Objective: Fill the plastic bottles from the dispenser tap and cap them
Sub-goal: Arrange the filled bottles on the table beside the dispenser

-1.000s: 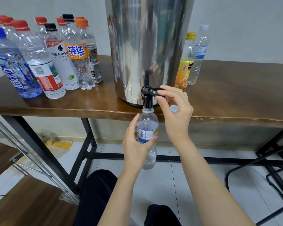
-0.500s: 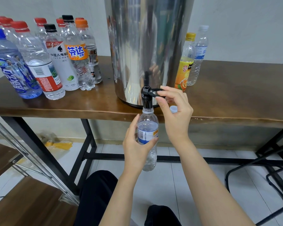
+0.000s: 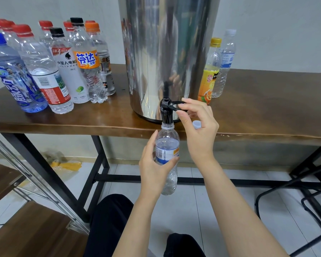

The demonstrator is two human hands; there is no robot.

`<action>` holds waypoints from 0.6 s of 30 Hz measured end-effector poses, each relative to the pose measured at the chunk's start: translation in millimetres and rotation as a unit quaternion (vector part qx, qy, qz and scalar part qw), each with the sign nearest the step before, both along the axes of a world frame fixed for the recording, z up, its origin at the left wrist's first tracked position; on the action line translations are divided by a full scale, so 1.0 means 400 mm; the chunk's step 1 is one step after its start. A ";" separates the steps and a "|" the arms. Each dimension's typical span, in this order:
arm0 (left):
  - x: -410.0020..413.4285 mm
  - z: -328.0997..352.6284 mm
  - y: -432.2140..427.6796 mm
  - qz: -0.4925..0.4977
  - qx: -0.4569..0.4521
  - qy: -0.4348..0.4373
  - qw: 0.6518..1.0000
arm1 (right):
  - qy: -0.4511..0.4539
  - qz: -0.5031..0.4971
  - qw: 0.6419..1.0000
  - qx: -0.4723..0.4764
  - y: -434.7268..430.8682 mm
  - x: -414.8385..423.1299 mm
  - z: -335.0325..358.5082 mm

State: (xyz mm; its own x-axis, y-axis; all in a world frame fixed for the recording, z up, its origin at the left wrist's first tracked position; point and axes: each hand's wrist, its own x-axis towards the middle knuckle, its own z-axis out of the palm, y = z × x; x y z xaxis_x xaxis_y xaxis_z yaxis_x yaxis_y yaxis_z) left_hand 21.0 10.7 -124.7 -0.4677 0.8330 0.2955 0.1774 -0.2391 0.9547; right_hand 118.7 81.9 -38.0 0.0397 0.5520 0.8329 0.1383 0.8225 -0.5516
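Hardly anything has been moved since the earlier frames: the same grips are kept by both hands, and the bottle is kept under the tap.

At nine to ten o'clock from the tap, capped plastic bottles are stood together on the brown wooden table (image 3: 267, 108). Farthest left is a blue-capped bottle with a blue label (image 3: 9, 75). Beside it is a red-capped clear bottle with a red and white label (image 3: 43, 71), in which a clear liquid surface is seen just above the label. Next come a black-capped bottle with a white label (image 3: 69, 71) and a clear bottle with an orange label (image 3: 86, 60), with clear liquid seen low down. More red-capped bottles (image 3: 45, 32) are ranged behind.

At twelve o'clock the tall stainless-steel cylindrical dispenser (image 3: 167, 52) is set at the table's front edge, with its black plastic tap (image 3: 166, 114) projected over that edge. At six o'clock from the tap, the small clear plastic bottle with a blue and white label (image 3: 168, 145) is held uncapped, its mouth at the spout. Clear liquid is seen in it up to about the label's top. It is gripped by the left hand (image 3: 154, 167), with thumb and fingers wrapped round the label.

At three o'clock the black tap lever (image 3: 174, 104) is pinched between thumb and forefinger of the right hand (image 3: 198, 130). A small white loose cap (image 3: 196, 124) lies on the table just behind that hand. At two o'clock a yellow-capped bottle with a yellow-orange label (image 3: 208, 78) and a pale-capped clear bottle (image 3: 225, 62) are stood side by side. Their contents cannot be told.
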 end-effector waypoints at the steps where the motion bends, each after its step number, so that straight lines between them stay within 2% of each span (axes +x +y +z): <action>1: 0.001 0.002 -0.001 -0.001 0.000 0.000 1.000 | 0.000 -0.001 1.000 0.000 0.000 0.000 0.000; 18: -0.003 -0.001 0.000 0.000 0.000 0.001 1.000 | 0.003 0.005 1.000 -0.011 -0.002 0.000 -0.001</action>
State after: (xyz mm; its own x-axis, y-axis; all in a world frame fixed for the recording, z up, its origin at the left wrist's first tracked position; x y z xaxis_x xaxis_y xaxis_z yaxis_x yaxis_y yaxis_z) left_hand 19.9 10.7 -125.3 -0.4678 0.8325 0.2969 0.1797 -0.2394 0.9542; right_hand 118.6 81.3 -38.3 0.0383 0.5712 0.8199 0.1265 0.8111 -0.5710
